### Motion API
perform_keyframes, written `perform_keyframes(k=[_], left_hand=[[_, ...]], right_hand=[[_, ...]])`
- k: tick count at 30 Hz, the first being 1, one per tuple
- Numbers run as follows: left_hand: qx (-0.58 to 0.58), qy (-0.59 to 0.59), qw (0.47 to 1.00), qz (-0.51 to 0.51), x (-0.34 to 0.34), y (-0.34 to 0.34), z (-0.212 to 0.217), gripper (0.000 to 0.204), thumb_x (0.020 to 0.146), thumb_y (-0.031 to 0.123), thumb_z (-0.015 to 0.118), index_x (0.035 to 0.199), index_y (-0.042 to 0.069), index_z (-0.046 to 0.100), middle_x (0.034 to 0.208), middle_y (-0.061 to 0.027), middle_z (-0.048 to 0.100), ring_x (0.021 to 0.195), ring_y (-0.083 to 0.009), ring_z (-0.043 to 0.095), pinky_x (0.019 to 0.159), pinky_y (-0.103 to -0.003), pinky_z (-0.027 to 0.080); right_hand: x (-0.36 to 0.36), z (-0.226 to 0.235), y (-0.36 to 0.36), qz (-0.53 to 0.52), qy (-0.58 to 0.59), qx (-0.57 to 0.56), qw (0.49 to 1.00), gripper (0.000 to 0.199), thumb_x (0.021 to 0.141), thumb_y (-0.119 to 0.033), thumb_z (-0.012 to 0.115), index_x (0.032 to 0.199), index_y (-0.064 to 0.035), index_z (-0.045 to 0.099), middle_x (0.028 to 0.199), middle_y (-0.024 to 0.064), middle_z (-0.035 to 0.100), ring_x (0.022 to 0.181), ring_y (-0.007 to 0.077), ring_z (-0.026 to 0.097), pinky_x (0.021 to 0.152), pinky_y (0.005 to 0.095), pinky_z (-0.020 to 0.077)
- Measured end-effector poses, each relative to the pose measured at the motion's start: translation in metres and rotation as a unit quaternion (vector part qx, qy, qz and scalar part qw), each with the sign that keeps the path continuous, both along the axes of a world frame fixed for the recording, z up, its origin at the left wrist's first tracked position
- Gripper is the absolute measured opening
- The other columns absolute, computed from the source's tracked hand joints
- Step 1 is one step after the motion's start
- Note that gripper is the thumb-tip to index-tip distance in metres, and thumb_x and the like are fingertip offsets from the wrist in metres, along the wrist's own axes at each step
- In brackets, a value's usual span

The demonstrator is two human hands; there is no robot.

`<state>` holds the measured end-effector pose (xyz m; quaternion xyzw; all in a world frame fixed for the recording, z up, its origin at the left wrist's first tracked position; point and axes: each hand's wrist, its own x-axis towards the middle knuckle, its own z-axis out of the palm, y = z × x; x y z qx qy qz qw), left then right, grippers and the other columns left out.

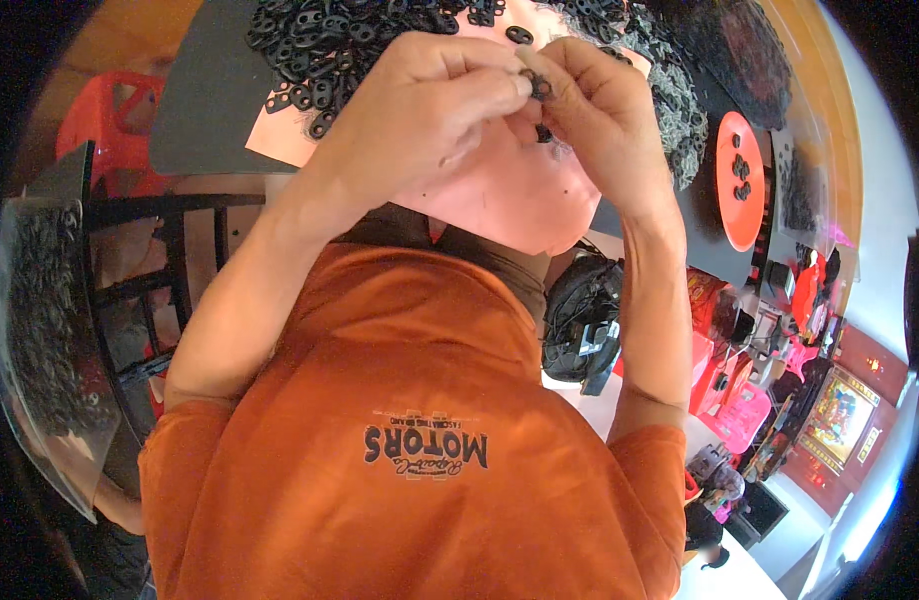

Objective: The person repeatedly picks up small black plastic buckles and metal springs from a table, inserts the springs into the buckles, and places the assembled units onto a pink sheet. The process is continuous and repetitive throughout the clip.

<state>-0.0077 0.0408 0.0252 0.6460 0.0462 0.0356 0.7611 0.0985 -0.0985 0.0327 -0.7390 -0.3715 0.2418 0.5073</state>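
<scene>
Black part: a small black plastic piece (538, 88) sits pinched between the fingertips of both my hands, above the pink sheet.
Left hand (425, 105): curled tight, thumb and forefinger closed on the near side of the piece.
Right hand (595, 110): fingers bent in, nipping the same piece from the other side; a second dark bit hangs just under it, too small to tell what.
Pink sheet (500, 190): lies on the dark table (195, 110), its near edge toward my chest.
Heap: a big pile of black pieces (320, 40) covers the sheet's far edge and runs along the table's far side.
Orange tray (740, 180): at the table's right edge, a few black pieces in it.
Clear bin (40, 320): off the table's left edge, full of dark pieces.
</scene>
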Motion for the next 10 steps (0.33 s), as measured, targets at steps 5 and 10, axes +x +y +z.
perform_keyframes(k=[5,10], left_hand=[[0.021,0.045,0.992,0.113,0.011,-0.003,-0.003,0.019,0.082,0.021,0.055,0.073,0.006,0.061,0.053,0.005,0.044,0.044,-0.0013,0.034,0.039,-0.02,0.024],[0.012,0.035,0.998,0.055,0.016,0.016,-0.009,0.023,0.083,0.021,0.054,0.088,0.001,0.063,0.072,-0.0034,0.063,0.044,-0.0029,0.037,0.039,-0.02,0.027]], right_hand=[[0.01,0.001,-0.003,0.0,-0.032,-0.019,0.999,0.026,0.089,-0.022,0.053,0.08,0.0024,0.057,0.062,0.0024,0.052,0.058,0.0063,0.047,0.051,0.0238,0.039],[0.025,-0.011,-0.009,-0.001,-0.053,-0.022,0.998,0.021,0.091,-0.023,0.051,0.089,-0.0028,0.057,0.063,-0.0042,0.046,0.053,0.001,0.036,0.045,0.0166,0.0277]])
